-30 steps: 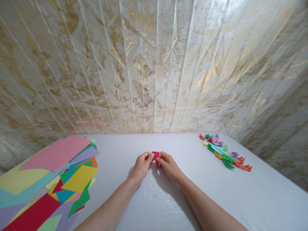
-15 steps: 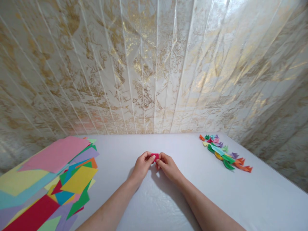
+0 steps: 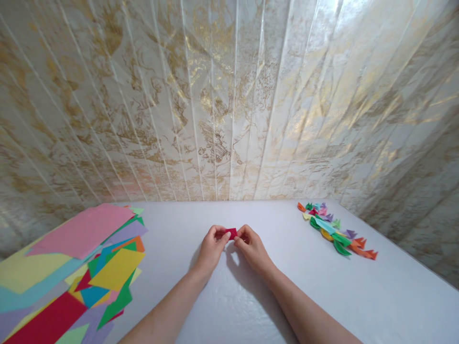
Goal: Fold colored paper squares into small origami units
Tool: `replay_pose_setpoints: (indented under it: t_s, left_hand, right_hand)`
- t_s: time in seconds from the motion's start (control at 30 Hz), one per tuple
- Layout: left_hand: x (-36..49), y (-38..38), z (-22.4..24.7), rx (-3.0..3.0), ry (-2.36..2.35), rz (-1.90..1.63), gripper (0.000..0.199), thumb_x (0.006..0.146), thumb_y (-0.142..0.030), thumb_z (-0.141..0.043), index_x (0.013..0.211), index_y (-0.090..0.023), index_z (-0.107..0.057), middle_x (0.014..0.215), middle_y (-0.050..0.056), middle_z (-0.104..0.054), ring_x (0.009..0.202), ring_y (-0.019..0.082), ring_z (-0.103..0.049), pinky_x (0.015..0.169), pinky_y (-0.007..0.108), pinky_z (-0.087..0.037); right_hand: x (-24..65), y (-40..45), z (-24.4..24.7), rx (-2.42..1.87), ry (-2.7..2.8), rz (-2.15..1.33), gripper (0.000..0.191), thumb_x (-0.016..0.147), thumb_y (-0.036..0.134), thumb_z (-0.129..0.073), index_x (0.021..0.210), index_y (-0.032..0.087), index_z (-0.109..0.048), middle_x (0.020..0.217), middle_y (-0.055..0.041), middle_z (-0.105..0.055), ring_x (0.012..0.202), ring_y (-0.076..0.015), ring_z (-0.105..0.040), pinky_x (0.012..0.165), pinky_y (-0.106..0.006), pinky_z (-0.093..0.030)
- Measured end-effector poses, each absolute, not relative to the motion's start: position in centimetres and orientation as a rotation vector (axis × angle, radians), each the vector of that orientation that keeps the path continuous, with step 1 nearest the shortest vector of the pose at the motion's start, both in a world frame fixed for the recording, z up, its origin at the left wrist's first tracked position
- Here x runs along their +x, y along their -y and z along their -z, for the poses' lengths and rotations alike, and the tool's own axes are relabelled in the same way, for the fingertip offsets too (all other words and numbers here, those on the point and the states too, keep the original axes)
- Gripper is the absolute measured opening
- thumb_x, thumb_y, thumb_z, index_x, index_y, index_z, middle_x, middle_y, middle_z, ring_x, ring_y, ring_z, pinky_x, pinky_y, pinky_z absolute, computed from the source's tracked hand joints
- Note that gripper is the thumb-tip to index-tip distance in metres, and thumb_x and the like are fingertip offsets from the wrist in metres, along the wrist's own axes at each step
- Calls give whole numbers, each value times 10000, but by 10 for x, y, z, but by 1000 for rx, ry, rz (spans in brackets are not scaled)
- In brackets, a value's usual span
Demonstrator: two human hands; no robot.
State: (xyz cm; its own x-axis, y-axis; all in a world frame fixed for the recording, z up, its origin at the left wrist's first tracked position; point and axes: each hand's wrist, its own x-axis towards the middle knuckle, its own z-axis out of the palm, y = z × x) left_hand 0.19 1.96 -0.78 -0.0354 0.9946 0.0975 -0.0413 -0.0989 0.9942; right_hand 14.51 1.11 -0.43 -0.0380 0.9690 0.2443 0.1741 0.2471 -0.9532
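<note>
Small crimson folded-paper packet (image 3: 232,232) sits between the hands, above the white tabletop (image 3: 229,306). Left hand (image 3: 210,248) pinches its nine o'clock side, thumb on top; right hand (image 3: 254,248) pinches its three o'clock edge. Step in hand is judged to be folding; the next crease calls for aligned edges and firm thumb pressure. Multicoloured flat paper sheets (image 3: 86,229) lie at eight o'clock, pointed folded-paper pieces (image 3: 324,225) at three.

Small red paper (image 3: 232,232) now slightly tilted
</note>
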Motion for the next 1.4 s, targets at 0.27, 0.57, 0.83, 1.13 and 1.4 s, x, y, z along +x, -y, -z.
replay_pose_setpoints:
  t_s: [0.27, 0.57, 0.83, 1.13, 1.4]
  left_hand:
    - [11, -11, 10, 1333, -1088, -1300, 236, 778, -413, -626, 809, -181, -595, 811, 35, -653, 784, 181, -622, 771, 310, -492]
    - [8, -14, 9, 1013, -1015, -1292, 326, 704, -458, -707, 807, -168, -599, 750, 20, -658, 719, 153, -624, 738, 285, -503]
    - [5, -15, 5, 972, -1050, -1223, 369, 658, -489, -729, 772, -160, -609, 668, -7, -604, 625, 115, -558, 641, 237, -455]
    - [4, -14, 0, 978, -984, -1135, 326, 645, -392, -765, 826, -147, -649, 774, 31, -664, 684, 125, -592, 687, 257, -473]
    - [6, -13, 3, 1050, -1024, -1153, 326, 660, -396, -741, 852, -145, -658, 785, 41, -679, 720, 148, -624, 720, 282, -498]
  right_hand:
    - [144, -2, 0, -1273, 1679, -456, 54, 784, 174, -494, 784, 224, -511, 841, -17, -561, 789, -180, -549, 719, -308, -457]
    - [139, 2, -2, -1088, 1768, -509, 260, 744, 51, -450, 904, 223, -561, 1063, -58, -558, 1037, -201, -546, 908, -352, -451]
    - [146, -4, -1, -1076, 1672, -679, 259, 791, 89, -428, 928, 231, -598, 929, -52, -624, 904, -204, -577, 847, -353, -462]
    - [148, -8, -1, -1099, 1633, -737, 135, 838, 171, -482, 871, 208, -608, 877, -43, -647, 847, -196, -601, 826, -363, -468]
    - [151, -14, 5, -1088, 1470, -891, 102, 836, 289, -563, 782, 206, -591, 780, -29, -639, 745, -187, -588, 726, -346, -464]
